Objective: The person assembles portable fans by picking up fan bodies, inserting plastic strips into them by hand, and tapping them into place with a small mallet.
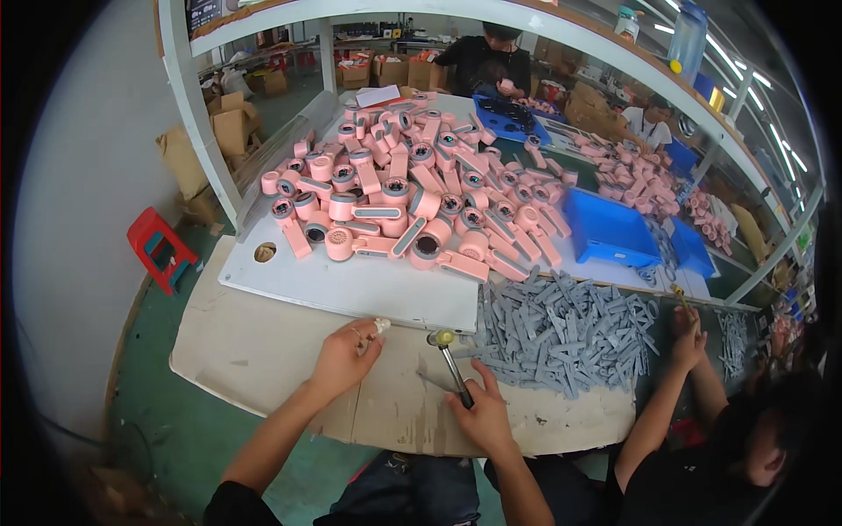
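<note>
My left hand (345, 358) is closed in a pinch on a small whitish piece (382, 325), too small to name, near the front edge of the white board. Lower and to the right, my right hand (484, 414) has a small mallet (453, 370) between thumb and fingers, its grip loose. The mallet has a yellowish head and a dark handle end. Beside it a thin grey strip (435, 382) lies on the cardboard. Grey plastic strips (561, 333) are heaped just beyond my right hand. Pink handheld fan bodies (408, 193) are piled beyond both hands.
The white board (316, 285) rests on cardboard (263, 337) covering the bench. A blue bin (610, 230) stands right of the pink pile. At right, a co-worker's hand (688, 337) holds another mallet (681, 296). A shelf frame (197, 123) crosses overhead; a red stool (160, 248) stands left.
</note>
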Motion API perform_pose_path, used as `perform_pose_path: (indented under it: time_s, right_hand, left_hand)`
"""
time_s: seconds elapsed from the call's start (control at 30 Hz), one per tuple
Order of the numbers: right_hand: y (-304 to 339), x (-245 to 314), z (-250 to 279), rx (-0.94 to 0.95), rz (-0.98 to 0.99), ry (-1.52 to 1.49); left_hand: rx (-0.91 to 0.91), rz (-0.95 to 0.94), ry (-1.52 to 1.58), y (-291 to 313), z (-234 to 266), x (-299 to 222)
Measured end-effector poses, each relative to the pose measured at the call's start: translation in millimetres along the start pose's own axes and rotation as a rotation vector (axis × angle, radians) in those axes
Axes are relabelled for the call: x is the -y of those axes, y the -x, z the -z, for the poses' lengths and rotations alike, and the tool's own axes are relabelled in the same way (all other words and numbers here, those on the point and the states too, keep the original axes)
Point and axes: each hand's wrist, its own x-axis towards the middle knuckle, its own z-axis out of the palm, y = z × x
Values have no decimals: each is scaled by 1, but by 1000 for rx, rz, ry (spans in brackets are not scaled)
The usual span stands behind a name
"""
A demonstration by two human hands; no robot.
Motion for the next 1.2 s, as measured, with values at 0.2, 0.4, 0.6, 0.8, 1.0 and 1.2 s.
perform_pose_path:
  time_s: [0.2, 0.4, 0.6, 0.8, 1.0, 1.2]
  right_hand:
    - [-10, 40, 9, 253, 223, 376]
    - [-2, 47, -31, 310, 409, 450]
    - [-226, 10, 24, 71, 417, 196]
    - [-468, -90, 10, -203, 219, 520]
    - [-530, -88, -50, -66, -187, 626]
    - [-507, -86, -4, -365, 187, 518]
  left_hand:
    - [-284, -349, -429, -97, 11, 44]
    - [-129, -166, -653, -117, -8, 97]
    - [10, -118, -695, -115, -1, 96]
    - [67, -82, -698, -121, -10, 83]
    - [62, -49, -689, -115, -2, 79]
    - [63, -88, -683, -119, -7, 83]
